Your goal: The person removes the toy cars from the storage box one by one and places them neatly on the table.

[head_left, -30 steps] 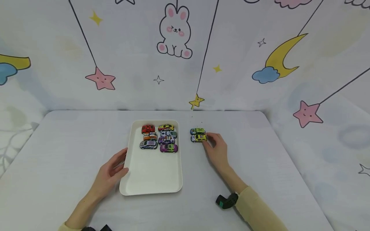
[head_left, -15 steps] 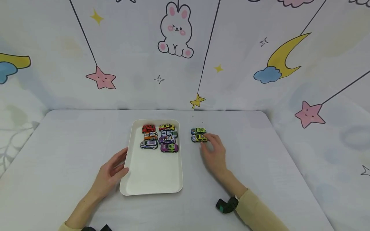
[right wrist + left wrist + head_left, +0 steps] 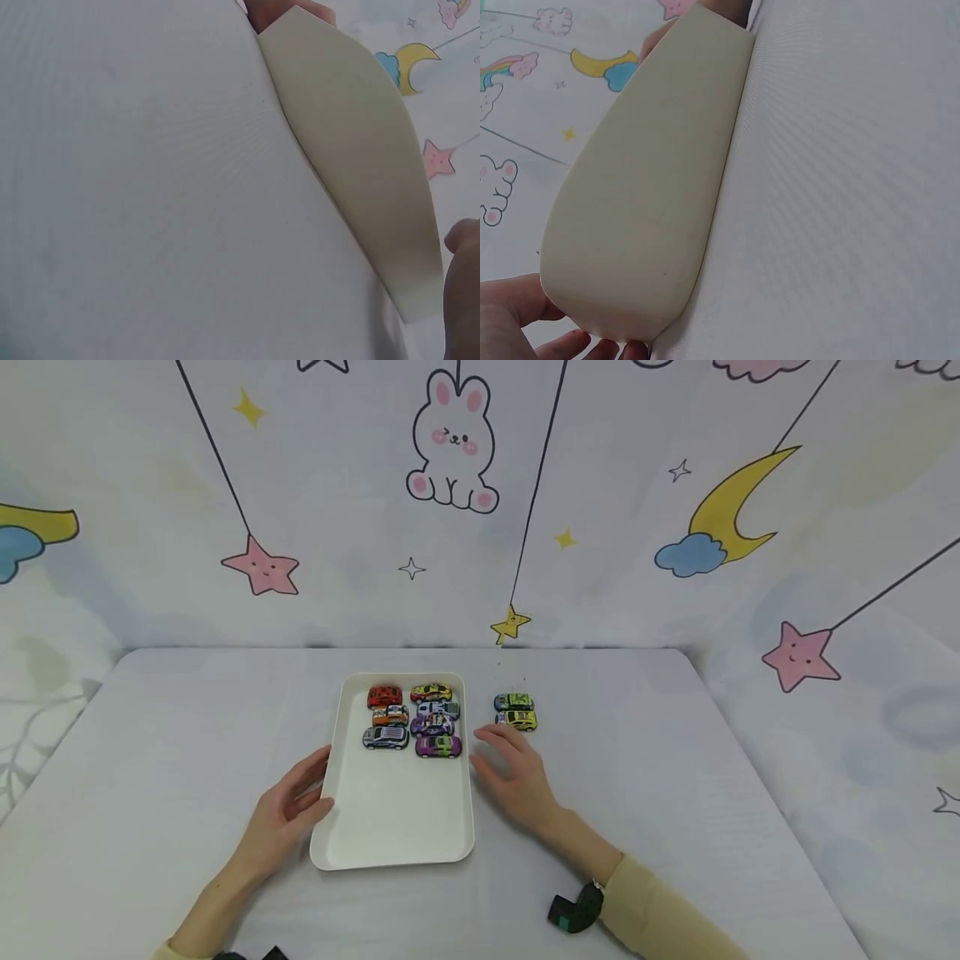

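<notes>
In the head view a white tray holds several toy cars in two columns at its far end. A purple-and-green car is nearest in the right column; a grey car is nearest in the left. My left hand holds the tray's left side, thumb on the rim and fingers against the outer wall. My right hand is at the tray's right edge, fingers loosely bent and nothing held. Just beyond it, a yellow car and a green-and-blue car stand side by side on the table.
The white-covered table ends at a backdrop printed with a rabbit, stars and moons. A black strap-on device sits at my right wrist, by a beige sleeve.
My right hand has left the yellow car and moved left and nearer to the tray's right edge. The left hand, the tray and the cars stay as they were.
</notes>
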The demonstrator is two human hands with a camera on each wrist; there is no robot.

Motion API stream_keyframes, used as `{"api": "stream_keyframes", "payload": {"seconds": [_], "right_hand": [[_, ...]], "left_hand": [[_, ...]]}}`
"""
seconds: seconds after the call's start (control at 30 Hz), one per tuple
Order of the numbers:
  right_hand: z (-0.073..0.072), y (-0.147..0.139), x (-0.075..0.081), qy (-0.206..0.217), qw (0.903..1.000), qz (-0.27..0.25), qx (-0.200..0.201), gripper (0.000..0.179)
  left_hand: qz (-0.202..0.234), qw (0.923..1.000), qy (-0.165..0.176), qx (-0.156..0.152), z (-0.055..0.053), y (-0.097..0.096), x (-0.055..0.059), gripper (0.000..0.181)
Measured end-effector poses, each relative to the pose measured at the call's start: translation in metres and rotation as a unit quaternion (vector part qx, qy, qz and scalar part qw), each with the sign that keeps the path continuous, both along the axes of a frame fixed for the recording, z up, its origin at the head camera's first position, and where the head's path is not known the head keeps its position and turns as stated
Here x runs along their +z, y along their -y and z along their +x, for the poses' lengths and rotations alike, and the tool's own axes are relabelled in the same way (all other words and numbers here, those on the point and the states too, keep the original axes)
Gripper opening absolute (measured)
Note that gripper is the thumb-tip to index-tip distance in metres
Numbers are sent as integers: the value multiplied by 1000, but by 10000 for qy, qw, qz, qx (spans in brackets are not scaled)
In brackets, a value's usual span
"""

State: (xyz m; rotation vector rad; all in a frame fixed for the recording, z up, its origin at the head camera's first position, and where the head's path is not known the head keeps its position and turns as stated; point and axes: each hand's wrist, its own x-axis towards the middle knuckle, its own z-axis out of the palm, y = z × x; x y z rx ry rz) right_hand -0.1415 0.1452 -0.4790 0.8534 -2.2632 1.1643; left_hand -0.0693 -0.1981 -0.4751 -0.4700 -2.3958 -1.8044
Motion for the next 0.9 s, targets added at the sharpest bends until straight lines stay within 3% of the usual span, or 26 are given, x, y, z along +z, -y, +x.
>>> {"api": "stream_keyframes", "payload": {"seconds": [0.17, 0.3, 0.47, 0.67, 0.9], "right_hand": [[0, 14, 11, -123, 9985, 331, 426, 34], [-3, 26, 22, -111, 9939, 928, 591, 38], [-7, 38, 33, 127, 9805, 1890, 524, 38], [-14, 44, 41, 107, 9586, 2797, 533, 31], [-18, 48, 44, 188, 9501, 3057, 591, 28]], "left_hand": [[-15, 10000, 14, 26, 0, 0, 0, 62], [-33, 10000, 34, 12, 0, 0, -1, 62], [-9, 10000, 25, 1, 1, 0, -2, 62], [28, 10000, 10, 12, 0, -1, -2, 61], [14, 10000, -24, 31, 0, 0, -1, 61]]}}
